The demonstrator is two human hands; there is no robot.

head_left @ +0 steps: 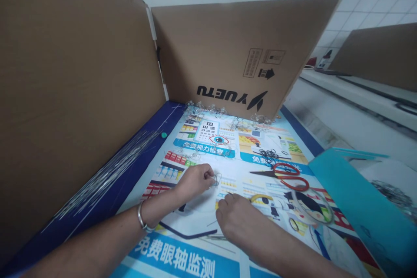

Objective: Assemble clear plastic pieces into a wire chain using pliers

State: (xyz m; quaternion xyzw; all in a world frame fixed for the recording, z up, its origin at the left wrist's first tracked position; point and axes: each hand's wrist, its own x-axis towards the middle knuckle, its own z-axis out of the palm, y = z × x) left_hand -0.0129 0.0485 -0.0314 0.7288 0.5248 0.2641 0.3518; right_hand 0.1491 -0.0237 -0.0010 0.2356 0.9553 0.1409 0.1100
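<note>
My left hand, with a silver bangle at the wrist, pinches a small looped piece of thin wire over the printed sheet. Just to its right, my right hand is closed, knuckles up. A yellow-handled tool sticks out behind its fingers; its working end is mostly hidden. Red-handled scissors lie farther right, blades pointing left. Beyond them is a small heap of dark wire loops. More bent wire pieces are scattered on the sheet ahead of my hands.
Long straight wires lie along the left side. Cardboard panels wall off the left and back, with tangled wire pieces at the back panel's foot. On the right are a clear ring and a teal box containing wire.
</note>
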